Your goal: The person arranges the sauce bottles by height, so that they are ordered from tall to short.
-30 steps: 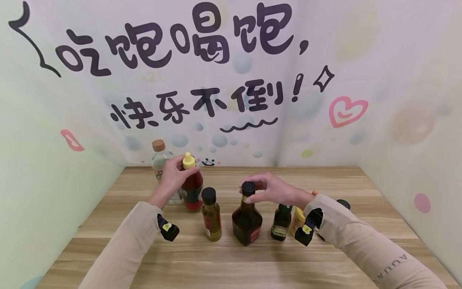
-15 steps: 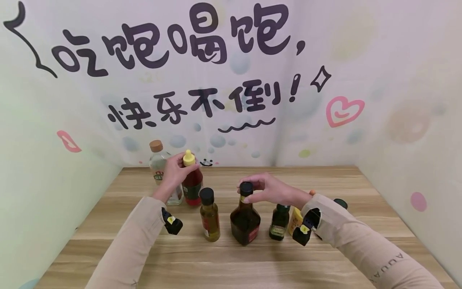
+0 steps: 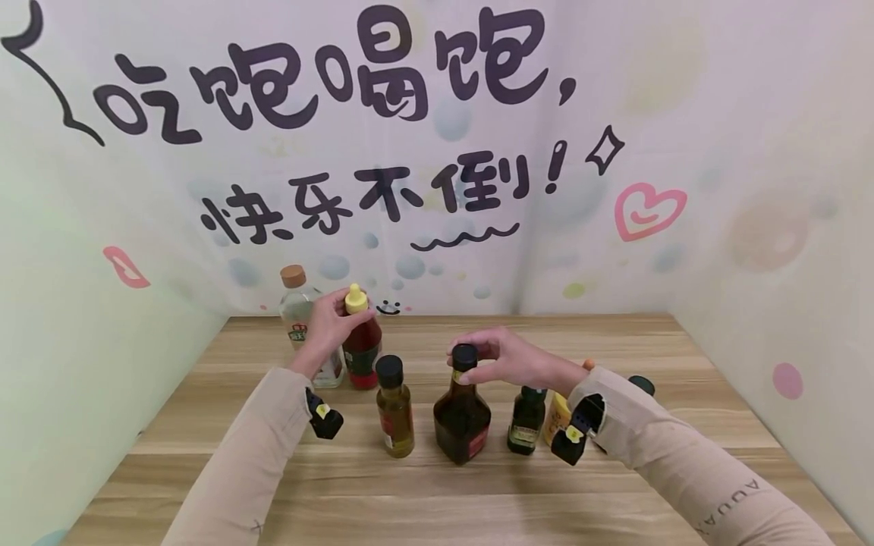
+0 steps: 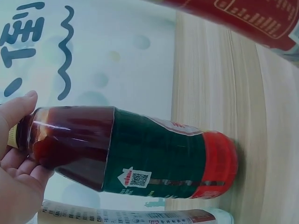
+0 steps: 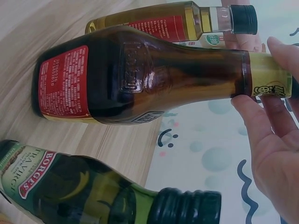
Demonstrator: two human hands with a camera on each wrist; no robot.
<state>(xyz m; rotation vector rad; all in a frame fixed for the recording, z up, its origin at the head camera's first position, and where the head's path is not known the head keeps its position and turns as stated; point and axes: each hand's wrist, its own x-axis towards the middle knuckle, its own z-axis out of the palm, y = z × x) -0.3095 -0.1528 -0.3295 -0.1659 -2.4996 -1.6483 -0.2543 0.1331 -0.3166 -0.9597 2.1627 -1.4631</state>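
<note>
In the head view my left hand (image 3: 329,324) grips the neck of a red sauce bottle (image 3: 363,353) just under its yellow nozzle cap. The left wrist view shows this bottle's green label and red base (image 4: 219,163), upright on the table, with the thumb and fingers around the neck. My right hand (image 3: 512,358) holds the neck of a dark brown sauce bottle (image 3: 462,422) with a black cap. Its red back label (image 5: 63,81) faces the right wrist camera. Between the two held bottles stands a golden-liquid bottle (image 3: 397,422) with a black cap.
A clear bottle (image 3: 295,305) with an orange-brown cap stands close left of the red bottle. To the right are a green Borges bottle (image 3: 526,426), a yellow container (image 3: 557,418) and a dark cap (image 3: 642,384), partly behind the right forearm. A printed backdrop (image 3: 437,265) rises behind the table.
My left hand has shifted the red sauce bottle slightly back, beside the clear bottle; it stands still over the last half second. My right hand keeps its hold. The head view has turned slightly right.
</note>
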